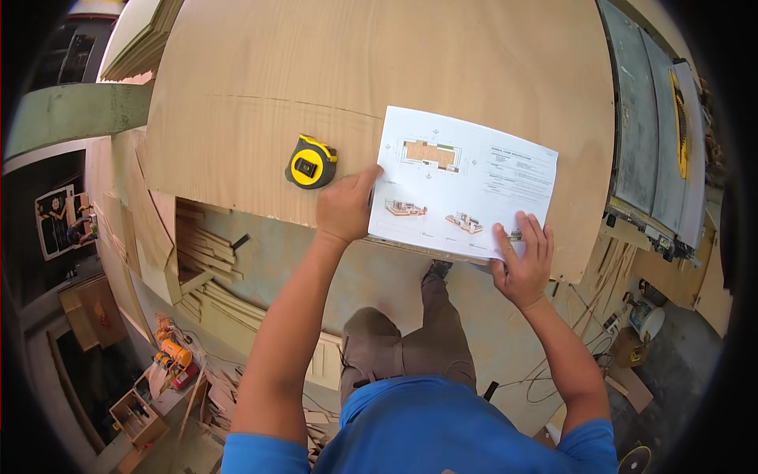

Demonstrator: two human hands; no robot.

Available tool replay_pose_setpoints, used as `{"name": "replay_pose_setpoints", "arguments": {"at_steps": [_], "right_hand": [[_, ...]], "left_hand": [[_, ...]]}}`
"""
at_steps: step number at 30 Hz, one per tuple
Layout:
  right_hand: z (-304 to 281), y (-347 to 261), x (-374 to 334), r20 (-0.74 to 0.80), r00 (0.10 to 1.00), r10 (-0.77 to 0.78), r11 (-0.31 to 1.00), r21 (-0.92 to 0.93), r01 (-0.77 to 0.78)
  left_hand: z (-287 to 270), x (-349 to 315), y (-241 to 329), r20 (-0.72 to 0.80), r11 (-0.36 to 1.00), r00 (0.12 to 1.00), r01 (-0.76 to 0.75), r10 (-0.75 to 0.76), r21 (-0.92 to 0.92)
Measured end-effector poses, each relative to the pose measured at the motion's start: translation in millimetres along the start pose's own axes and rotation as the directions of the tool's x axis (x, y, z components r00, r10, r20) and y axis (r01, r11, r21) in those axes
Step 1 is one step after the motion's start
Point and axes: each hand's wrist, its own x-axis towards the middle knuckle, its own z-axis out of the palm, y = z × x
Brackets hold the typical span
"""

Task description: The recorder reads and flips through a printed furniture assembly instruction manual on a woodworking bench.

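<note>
A white printed sheet (474, 183) with a plan, small coloured 3D drawings and text blocks lies at the front edge of a wooden panel (379, 47). My left hand (346, 204) pinches the sheet's left edge; its lower fingers are partly hidden. On the lower right corner, my right hand (524, 261) rests with its fingers stretched out over the paper. A yellow and black tape measure (311, 163) sits on the panel, left of the sheet and apart from my left hand.
At the right stands a grey machine table (643, 118) with a yellow strip (680, 126) on it. Stacked wood strips (212, 253) lie below left. An orange tool (175, 354) is farther down left, and a white bucket (647, 320) and cables are on the right floor.
</note>
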Motion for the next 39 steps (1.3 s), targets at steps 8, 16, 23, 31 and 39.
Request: {"name": "replay_pose_setpoints", "arguments": {"at_steps": [8, 16, 23, 31, 39], "right_hand": [[1.9, -6.1, -4.9, -0.025, 1.0, 0.001, 1.0, 0.007, -0.001], [-2.0, -8.4, -13.6, -0.01, 0.999, 0.035, 0.999, 0.005, -0.035], [-3.6, -3.4, -8.1, 0.005, 1.0, 0.015, 1.0, 0.012, -0.016], [2.1, -6.9, -3.3, -0.059, 0.998, 0.036, 0.999, 0.007, -0.035], [3.5, -7.2, -8.8, -0.054, 0.996, 0.076, 0.996, -0.041, -0.078]], "left_hand": [[-1.1, 1.6, 0.1, -0.022, 1.0, 1.0, -0.015, 0.015, -0.012], [0.2, -3.9, 1.7, 0.062, 1.0, 0.998, 0.022, -0.021, -0.012], [-2.0, 7.7, 4.7, -0.048, 0.998, 0.998, -0.035, 0.033, -0.046], [0.6, 2.1, 0.4, -0.03, 1.0, 1.0, -0.003, 0.002, -0.018], [4.9, -1.1, 0.0, -0.011, 0.998, 0.999, -0.032, 0.032, -0.056]]}}
